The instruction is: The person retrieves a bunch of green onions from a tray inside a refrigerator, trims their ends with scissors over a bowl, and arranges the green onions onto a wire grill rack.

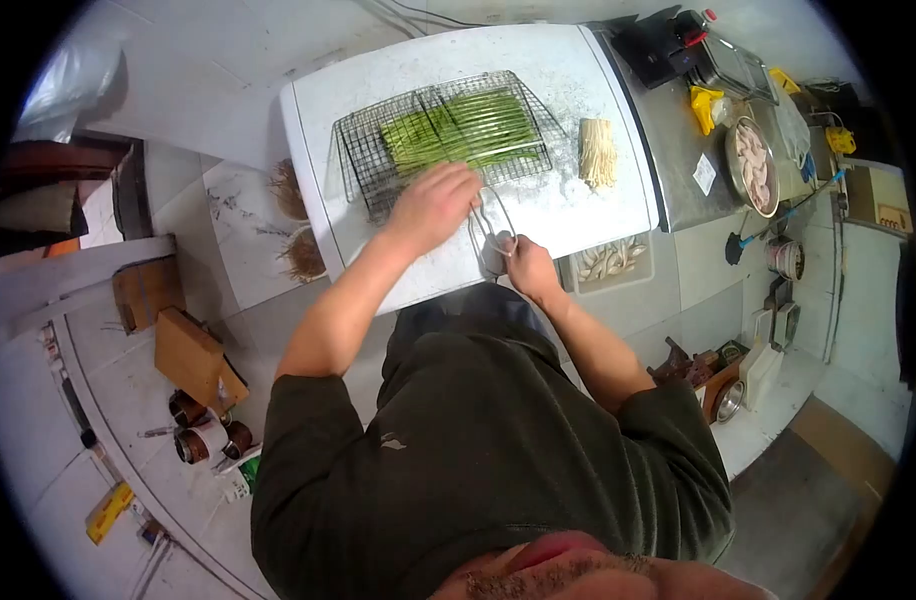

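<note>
A wire grill basket [368, 145] lies on the white tabletop [428, 60] with long, thin green vegetable stalks [493, 120] laid flat inside it. Its looped wire handle [513, 215] points toward my body. Over the near side of the basket, my left hand [438, 205] is closed, its fingertips at the far end of the handle; the palm hides part of the grip. My right hand [530, 268] is closed around the near end of the loop. A pale bunch of enoki mushrooms [598, 155] lies to the right of the basket.
On the right, a metal counter [678, 180] holds a steel bowl [753, 165] of pale pieces, yellow items [706, 108] and metal trays. A white bin [613, 265] stands below the table's right side. Cardboard pieces [193, 355] and tins [203, 435] sit at left.
</note>
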{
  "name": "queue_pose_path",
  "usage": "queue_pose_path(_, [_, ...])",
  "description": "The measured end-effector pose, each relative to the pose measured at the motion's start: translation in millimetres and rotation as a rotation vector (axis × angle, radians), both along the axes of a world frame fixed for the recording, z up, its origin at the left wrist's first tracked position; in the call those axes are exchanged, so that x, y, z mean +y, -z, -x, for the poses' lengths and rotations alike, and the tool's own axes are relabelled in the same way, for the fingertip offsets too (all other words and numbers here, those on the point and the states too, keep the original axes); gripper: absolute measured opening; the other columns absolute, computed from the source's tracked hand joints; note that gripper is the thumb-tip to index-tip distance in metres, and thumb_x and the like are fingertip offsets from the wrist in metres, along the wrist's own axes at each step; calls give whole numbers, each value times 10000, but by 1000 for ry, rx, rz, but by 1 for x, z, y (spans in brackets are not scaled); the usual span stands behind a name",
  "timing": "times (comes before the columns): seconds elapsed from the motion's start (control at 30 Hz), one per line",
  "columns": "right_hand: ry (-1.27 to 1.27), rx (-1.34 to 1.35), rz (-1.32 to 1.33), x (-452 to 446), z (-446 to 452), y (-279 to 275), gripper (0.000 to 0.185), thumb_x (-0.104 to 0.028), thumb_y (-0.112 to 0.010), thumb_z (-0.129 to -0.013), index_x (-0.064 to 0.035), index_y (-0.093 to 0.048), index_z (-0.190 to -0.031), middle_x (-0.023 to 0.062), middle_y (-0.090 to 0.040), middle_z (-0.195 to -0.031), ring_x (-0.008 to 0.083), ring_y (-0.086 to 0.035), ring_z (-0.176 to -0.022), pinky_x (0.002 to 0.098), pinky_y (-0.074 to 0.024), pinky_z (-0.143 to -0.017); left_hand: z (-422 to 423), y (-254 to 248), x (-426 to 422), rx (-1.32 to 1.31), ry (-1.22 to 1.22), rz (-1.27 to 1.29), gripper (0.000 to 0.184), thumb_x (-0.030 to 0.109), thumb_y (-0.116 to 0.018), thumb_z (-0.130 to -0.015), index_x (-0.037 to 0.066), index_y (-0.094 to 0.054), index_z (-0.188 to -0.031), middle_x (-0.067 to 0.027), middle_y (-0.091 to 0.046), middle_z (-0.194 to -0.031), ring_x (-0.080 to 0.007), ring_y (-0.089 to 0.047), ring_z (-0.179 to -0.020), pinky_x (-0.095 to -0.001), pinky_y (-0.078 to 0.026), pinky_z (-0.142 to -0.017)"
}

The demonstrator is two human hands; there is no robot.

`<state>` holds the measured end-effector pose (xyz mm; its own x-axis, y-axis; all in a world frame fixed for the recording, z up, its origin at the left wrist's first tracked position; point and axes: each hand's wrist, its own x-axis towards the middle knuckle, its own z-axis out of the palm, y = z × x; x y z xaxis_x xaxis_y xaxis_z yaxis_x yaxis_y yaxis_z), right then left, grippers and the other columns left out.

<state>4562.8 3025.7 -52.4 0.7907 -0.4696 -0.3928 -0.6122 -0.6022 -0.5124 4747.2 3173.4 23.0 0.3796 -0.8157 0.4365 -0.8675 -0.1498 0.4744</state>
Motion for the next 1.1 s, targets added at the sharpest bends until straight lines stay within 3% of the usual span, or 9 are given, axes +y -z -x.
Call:
queue_pose_path(0.1, [444, -20, -507, -11, 12, 27, 460, -421, -506, -936, 24, -619, -904, 170, -643, -743, 286, -643, -657, 397, -505, -653, 16, 32, 6, 38, 57, -69, 236, 148, -640, -815, 29, -622, -1018, -113, -624, -1117, -278, -548, -1157, -418, -416, -1034])
queue_pose_path(0.13, [635, -57, -695, 2, 5, -9, 510, -449, -504, -940, 49, -610, -917, 125, -633, -751, 198, -622, -657, 322, -481, -608, 19, 44, 7, 34, 66, -84, 222, 145, -612, -820, 29, -618, -1010, -111, -622, -1097, -275, -539, -1162, -415, -406, -1043])
queue_pose_path(0.23, [510, -109, -755, 8, 3, -20, 544, -479, -486, -948, 47, -582, -1045, 69, -602, -775, 129, -566, -675, 264, -468, -585, 29, 75, 8, 30, 60, -102, 200, 114, -532, -834, 15, -612, -988, -122, -612, -1124, -272, -517, -1191, -415, -379, -1071])
queue_pose_path(0.37, [85, -148, -359, 5, 1, 11, 509, -361, -609, -881, 83, -578, -1127, 117, -645, -819, 205, -599, -686, 327, -495, -665, 37, 88, 6, -38, -8, -68, 233, 91, -512, -828, 4, -615, -1018, -135, -604, -1178, -274, -501, -1223, -413, -365, -1087])
queue_pose_path(0.5, [125, -95, -574, 7, -13, -9, 334, -205, -560, -864, 74, -579, -1046, 108, -639, -805, 211, -597, -710, 331, -496, -669, 50, 87, 0, -46, -86, -170, 301, 64, -504, -835, 23, -619, -1110, -129, -564, -1271, -255, -446, -1291, -407, -355, -1098])
queue_pose_path(0.57, [341, -214, -1128, -2, -8, 15, 138, -164, -502, -912, -47, -504, -839, 36, -508, -711, 169, -544, -663, 312, -467, -586, 63, 79, -2, 10, -164, -186, 336, 62, -533, -831, 58, -616, -1156, -132, -520, -1329, -274, -407, -1323, -407, -352, -1098])
queue_pose_path(0.67, [448, -181, -1002, 0, -19, -24, 161, -178, -452, -953, -49, -507, -875, 80, -564, -767, 182, -570, -656, 324, -496, -605, 92, 55, 33, 205, -438, -116, 340, 153, -657, -784, 71, -623, -1112, -146, -525, -1274, -336, -479, -1216, -431, -400, -1025])
queue_pose_path(0.83, [173, -285, -950, -40, -49, 2, 156, -207, -545, -932, -54, -516, -938, 84, -602, -789, 142, -519, -632, 277, -426, -545, 178, 62, 180, 741, -1245, -155, 288, 261, -573, -856, 46, -614, -1043, -151, -602, -1093, -344, -564, -1039, -440, -453, -889])
queue_pose_path(1.1, [-117, -323, -761, -33, -55, -85, 219, -233, -524, -954, -19, -498, -917, 103, -592, -764, 114, -414, -565, 255, -330, -518, 472, 108, 259, 1194, -2228, 18, 360, 342, -541, -859, 5, -666, -881, -227, -648, -973, -395, -606, -963, -474, -481, -833])
